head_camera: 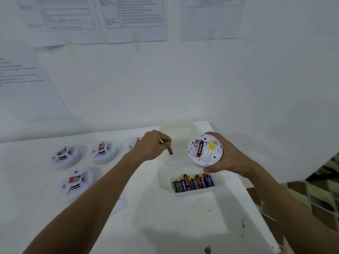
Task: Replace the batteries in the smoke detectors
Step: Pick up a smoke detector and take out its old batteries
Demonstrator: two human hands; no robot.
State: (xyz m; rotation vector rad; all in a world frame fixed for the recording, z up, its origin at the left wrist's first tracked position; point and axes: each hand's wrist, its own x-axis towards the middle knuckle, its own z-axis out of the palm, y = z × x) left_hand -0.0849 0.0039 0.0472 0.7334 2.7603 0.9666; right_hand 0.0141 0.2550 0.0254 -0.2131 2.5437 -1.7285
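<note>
Battery [170, 150] near-upright, tilted lower-right

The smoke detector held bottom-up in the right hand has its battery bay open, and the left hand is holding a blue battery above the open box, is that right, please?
Not quite: the head view shows the battery pinched in the left hand is red, not blue. The rest stands: the right hand holds the smoke detector bottom-up with its bay open, above the open box.
</note>
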